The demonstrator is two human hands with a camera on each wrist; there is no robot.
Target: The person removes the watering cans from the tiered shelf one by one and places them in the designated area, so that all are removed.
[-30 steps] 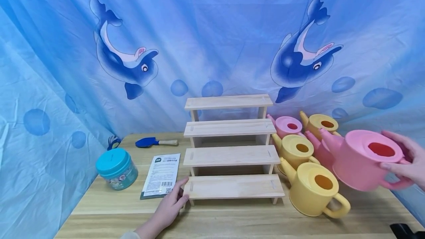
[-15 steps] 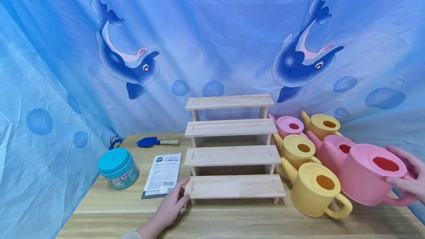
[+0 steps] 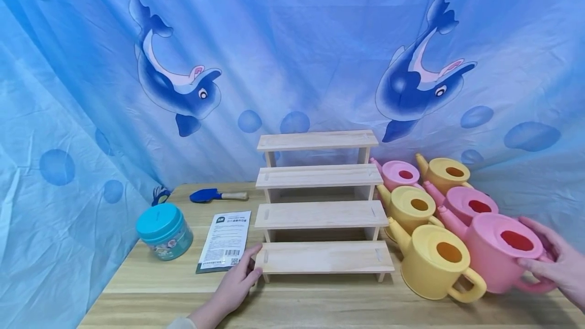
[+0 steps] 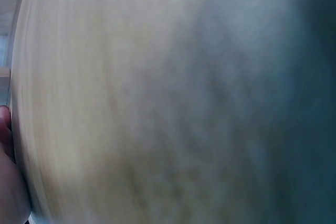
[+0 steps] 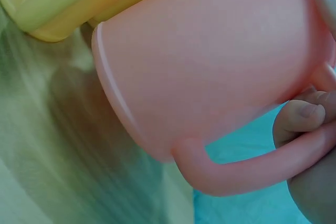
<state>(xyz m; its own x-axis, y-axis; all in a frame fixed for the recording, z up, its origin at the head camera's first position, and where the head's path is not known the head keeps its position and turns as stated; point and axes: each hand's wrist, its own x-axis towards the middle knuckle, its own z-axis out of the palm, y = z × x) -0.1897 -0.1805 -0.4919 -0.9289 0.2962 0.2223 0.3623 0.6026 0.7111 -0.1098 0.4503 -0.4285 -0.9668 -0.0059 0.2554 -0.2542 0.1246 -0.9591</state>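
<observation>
A pink watering can is in my right hand, at the right front of a cluster of cans. In the right wrist view, fingers curl round its handle, and another finger lies along its upper body. Whether its base touches the table I cannot tell. Just left of it stands a yellow watering can. My left hand grips the left end of the lowest step of a wooden four-tier stand. In the left wrist view only a bit of that hand shows; the rest is blurred wood.
Behind stand a pink can, a yellow can, and at the back another pink and yellow can. Left on the table lie a printed packet, a blue trowel and a teal-lidded jar.
My right hand has brought the pink watering can down and a little forward, then back left beside the front yellow can, uncovering the pink can behind. The left hand keeps its place.
</observation>
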